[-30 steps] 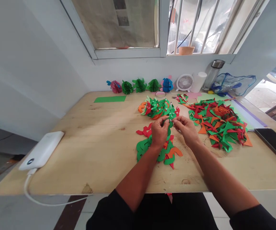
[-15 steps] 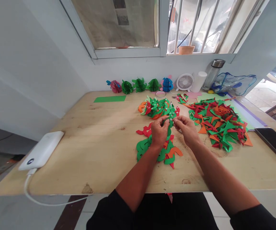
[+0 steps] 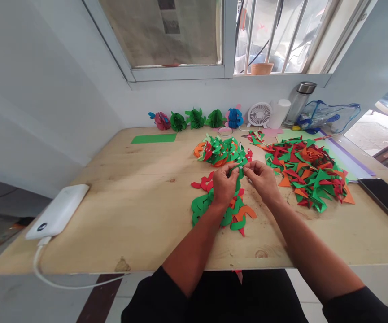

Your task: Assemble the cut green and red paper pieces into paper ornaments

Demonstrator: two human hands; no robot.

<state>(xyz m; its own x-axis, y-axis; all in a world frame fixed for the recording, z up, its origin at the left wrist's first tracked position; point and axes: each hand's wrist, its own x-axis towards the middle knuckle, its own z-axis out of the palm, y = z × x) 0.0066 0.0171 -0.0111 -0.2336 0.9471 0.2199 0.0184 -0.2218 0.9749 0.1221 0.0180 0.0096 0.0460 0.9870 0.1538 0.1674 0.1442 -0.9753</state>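
My left hand (image 3: pixel 225 183) is closed on a wavy green paper cutout (image 3: pixel 240 174), pinched between thumb and index finger. A small white patch shows on the cutout's upper end. My right hand (image 3: pixel 260 176) has its thumb and index finger pinched together at that patch; what lies between the fingertips is too small to make out. Under and around my left wrist lies a loose pile of curved green, red and orange paper cutouts (image 3: pixel 199 205). Just beyond both hands sits a heap of similar cutouts (image 3: pixel 225 150) with small white patches on them.
Paper scraps (image 3: pixel 310 170) are heaped on the right beside a phone (image 3: pixel 387 202). Folded paper figures (image 3: pixel 195 118), a small fan (image 3: pixel 260 115) and a glass bottle (image 3: pixel 299 104) line the wall. A green strip (image 3: pixel 154 138) lies back left; a white power bank (image 3: pixel 58 211) sits at the left edge.
My right fingertips have shifted slightly against the white patch on the green cutout. My left hand keeps its hold, almost still.
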